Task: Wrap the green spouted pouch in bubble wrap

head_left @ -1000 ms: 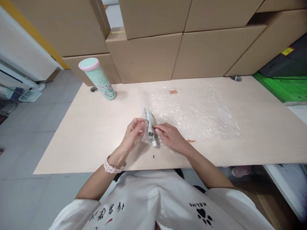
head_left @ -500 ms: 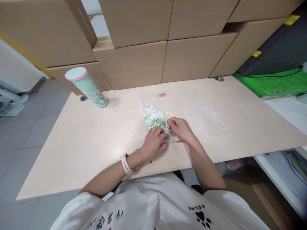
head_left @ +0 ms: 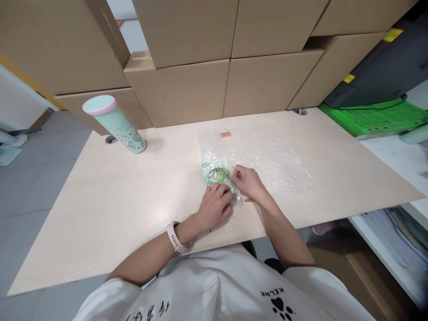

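Both hands have slid from the table's bare wood onto the near-left corner of the wrap since a second ago, and the small packet they held up between them now lies flat under a fold of it.

Stacked brown cardboard boxes (head_left: pixel 187 89) stand along the far side of the pale wooden table (head_left: pixel 133 191). A clear sheet of bubble wrap (head_left: pixel 277 156) is spread over the middle of the table, reaching right of centre. Off the right end of the table lies a bright green flat tray (head_left: pixel 374 118) under a dark case. A mint-green tumbler with a pink lid (head_left: pixel 115 125) stands at the far left, well apart from the hands.

The left hand (head_left: pixel 216 206) lies palm down with bent fingers on the near edge of the folded wrap; whether it grips or only presses I cannot tell. The right hand (head_left: pixel 249 183) is narrow, fingertips pinched on the fold just beside the packet. The small green-and-white packet (head_left: pixel 216 173) sits inside the fold at the sheet's left edge, touching both hands.

A white wristwatch (head_left: pixel 174 236) is on the left wrist. One small orange scrap (head_left: pixel 225 134) lies at the sheet's far edge, another (head_left: pixel 249 200) just by the right wrist
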Action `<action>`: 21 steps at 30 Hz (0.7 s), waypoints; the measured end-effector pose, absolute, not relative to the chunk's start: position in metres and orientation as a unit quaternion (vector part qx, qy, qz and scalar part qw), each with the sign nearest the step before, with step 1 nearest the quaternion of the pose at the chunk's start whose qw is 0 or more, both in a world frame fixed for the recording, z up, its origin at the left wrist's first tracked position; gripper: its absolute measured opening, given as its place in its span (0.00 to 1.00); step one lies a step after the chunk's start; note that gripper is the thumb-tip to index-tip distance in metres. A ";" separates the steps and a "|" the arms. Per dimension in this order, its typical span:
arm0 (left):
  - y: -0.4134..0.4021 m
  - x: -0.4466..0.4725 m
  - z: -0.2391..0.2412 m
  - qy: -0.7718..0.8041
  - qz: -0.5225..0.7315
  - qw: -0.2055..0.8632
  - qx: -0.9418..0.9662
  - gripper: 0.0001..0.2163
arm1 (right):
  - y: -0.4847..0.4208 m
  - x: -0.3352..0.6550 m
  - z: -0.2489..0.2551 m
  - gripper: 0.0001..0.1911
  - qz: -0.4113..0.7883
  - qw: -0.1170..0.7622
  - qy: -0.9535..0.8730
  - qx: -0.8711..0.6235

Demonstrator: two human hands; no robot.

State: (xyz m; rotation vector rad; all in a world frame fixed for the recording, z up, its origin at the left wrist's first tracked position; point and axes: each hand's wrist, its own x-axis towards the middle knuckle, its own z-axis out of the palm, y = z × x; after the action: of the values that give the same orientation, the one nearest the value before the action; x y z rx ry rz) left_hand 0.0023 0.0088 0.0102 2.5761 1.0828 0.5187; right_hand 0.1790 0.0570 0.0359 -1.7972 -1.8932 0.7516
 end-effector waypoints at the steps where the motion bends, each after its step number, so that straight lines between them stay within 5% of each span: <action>1: 0.009 0.002 0.010 0.377 0.181 0.147 0.896 0.11 | 0.057 0.178 0.035 0.11 0.265 0.213 -0.679 -0.651; 10: 0.008 0.002 0.009 0.364 0.182 0.139 0.903 0.09 | 0.049 0.170 0.039 0.05 0.129 0.150 -0.687 -0.699; 17: 0.009 -0.008 0.014 0.479 0.383 0.229 0.756 0.14 | 0.050 0.175 0.038 0.10 0.156 0.101 -0.721 -0.667; 21: 0.018 -0.017 0.017 0.571 0.426 0.395 0.580 0.24 | 0.052 0.175 0.034 0.12 0.167 0.109 -0.728 -0.656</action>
State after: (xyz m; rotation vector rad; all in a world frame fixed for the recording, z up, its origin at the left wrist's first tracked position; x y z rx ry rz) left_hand -0.0165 0.0182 0.0171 1.4717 1.4466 1.0806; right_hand 0.1753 0.0516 0.0343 -1.9294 -2.1399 0.4914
